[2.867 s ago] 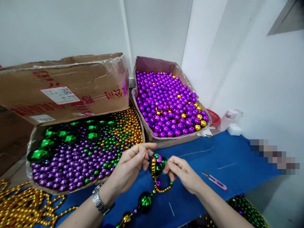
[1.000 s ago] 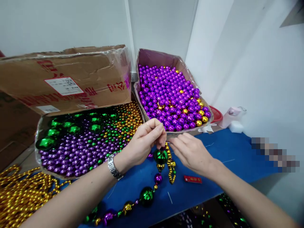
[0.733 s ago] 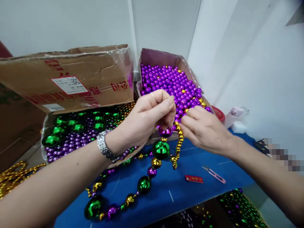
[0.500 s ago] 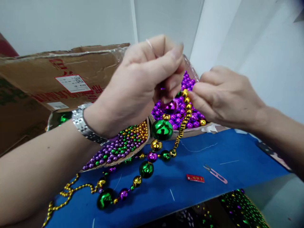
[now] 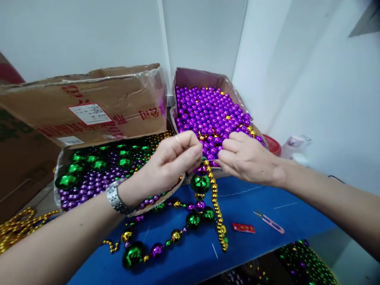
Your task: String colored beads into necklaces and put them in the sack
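My left hand (image 5: 172,160) and my right hand (image 5: 245,158) pinch the top of a bead strand (image 5: 200,184) between them, above the blue table cover (image 5: 255,241). A large green bead hangs just below my fingers, with a thin gold bead chain (image 5: 218,215) dangling beside it. The strand's lower part, green, purple and gold beads, trails onto the cover at lower left. A metal watch sits on my left wrist.
A cardboard box of mixed green, purple and gold beads (image 5: 97,174) stands at left with its flap up. A box of purple balls (image 5: 212,116) is behind my hands. Small scissors (image 5: 268,221) and a red packet (image 5: 243,228) lie at right. Gold chains (image 5: 14,227) pile far left.
Both hands rose toward the camera with the strand, then came back down to just above the table. The gold chain now hangs longer beside the green bead.
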Demonstrator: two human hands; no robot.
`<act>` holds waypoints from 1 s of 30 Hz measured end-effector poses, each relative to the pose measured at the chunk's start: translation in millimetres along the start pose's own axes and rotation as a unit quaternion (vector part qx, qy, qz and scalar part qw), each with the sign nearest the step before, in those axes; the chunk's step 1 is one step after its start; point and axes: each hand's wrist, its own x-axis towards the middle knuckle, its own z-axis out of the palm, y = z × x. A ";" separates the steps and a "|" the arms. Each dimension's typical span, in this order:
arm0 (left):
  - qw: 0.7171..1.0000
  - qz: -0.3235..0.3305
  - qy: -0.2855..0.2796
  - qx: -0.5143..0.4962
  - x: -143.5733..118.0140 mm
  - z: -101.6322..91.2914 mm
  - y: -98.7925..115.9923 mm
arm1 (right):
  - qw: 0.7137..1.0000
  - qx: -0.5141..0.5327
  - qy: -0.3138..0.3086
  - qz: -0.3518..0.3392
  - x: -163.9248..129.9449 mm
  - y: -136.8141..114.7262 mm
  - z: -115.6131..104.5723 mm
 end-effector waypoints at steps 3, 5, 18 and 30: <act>0.995 0.007 -0.027 0.099 -4.6 6.4 -6.5 | 1.000 -0.009 -0.027 -0.008 -9.4 -0.7 10.3; 0.987 0.021 -0.059 0.146 -5.4 10.5 -10.2 | 0.999 0.008 -0.040 0.002 -13.5 -1.8 13.6; 0.865 0.217 -0.128 0.435 -2.3 37.2 -62.4 | 0.461 0.738 0.069 0.488 -36.9 -78.1 33.7; 0.849 0.243 -0.147 0.445 -11.4 40.0 -71.1 | 0.199 0.837 0.251 0.443 -40.1 -115.9 75.0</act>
